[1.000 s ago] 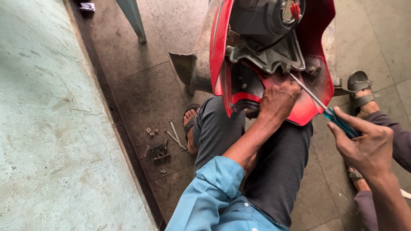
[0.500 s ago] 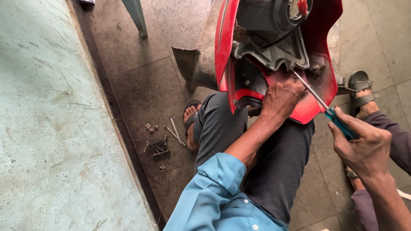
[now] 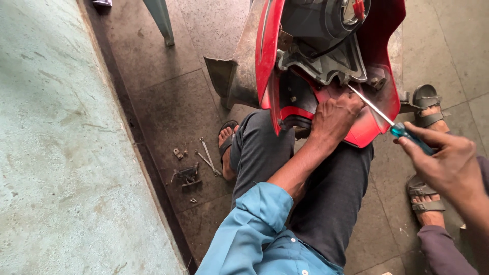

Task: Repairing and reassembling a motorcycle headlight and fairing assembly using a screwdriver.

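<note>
Near: blue sleeve (image 3: pixel 265 229) low centre, dark trousers (image 3: pixel 326 193) across the lap. Right hand (image 3: pixel 445 163) near right, fist closed around the teal handle of the screwdriver (image 3: pixel 392 123). Shaft long axis runs from that hand up and left, tip at the dark inner bracket (image 3: pixel 326 66) just past the left hand's knuckles; exact screw hidden.

Mid: left hand (image 3: pixel 333 118) centre, fingers curled over the lower edge of the red body panel (image 3: pixel 367 127), gripping and bracing it on the knees. Left hand is the nearer one to the tip; right hand sits well back down the shaft, lower right.

Left on the floor: two spanners (image 3: pixel 208 159), a small bracket (image 3: pixel 187 175), loose bits, well apart from both hands. Sandalled feet (image 3: pixel 427 109) at right.

Far: panel rises away, headlamp housing (image 3: pixel 326 20) inside, a pale green leg (image 3: pixel 160 20) top left
</note>
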